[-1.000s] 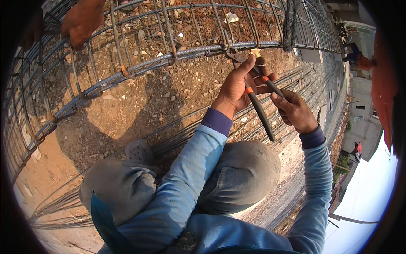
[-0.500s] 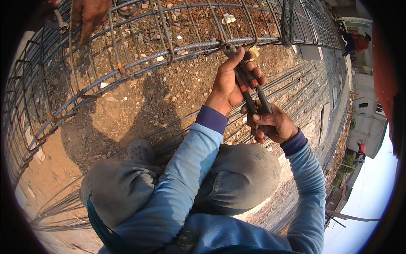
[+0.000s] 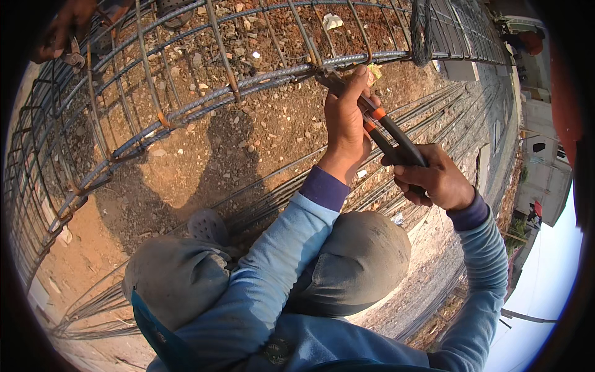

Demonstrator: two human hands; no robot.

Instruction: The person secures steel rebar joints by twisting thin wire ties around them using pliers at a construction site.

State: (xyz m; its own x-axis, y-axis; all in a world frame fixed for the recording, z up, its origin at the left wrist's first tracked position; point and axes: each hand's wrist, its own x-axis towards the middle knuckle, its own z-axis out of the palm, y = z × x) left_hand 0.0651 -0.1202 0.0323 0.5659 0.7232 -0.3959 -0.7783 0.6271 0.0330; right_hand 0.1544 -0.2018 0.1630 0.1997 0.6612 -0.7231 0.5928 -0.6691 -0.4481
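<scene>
My right hand (image 3: pixel 437 177) is closed round the black handles of a pair of pincers (image 3: pixel 396 136), which have orange bands. Further up the tool, my left hand (image 3: pixel 346 127) is closed about its neck, thumb lying along it. The jaws meet a ribbed steel bar (image 3: pixel 266 79) of a rebar cage, beside a bent stirrup (image 3: pixel 305 34). What the jaws grip is too small to make out, and my left fingertips are partly hidden behind the tool.
A bundle of thin tie wire (image 3: pixel 421 34) hangs on the cage to the right. Long loose steel rods (image 3: pixel 297 177) lie on the stony ground before my knees. At the upper left, another person's hand (image 3: pixel 65 28) holds a metal tool (image 3: pixel 74 59) by the cage.
My right hand has moved right, swinging the handles outward and bringing them closer together. My left hand has shifted slightly right. The other person's hand has moved left.
</scene>
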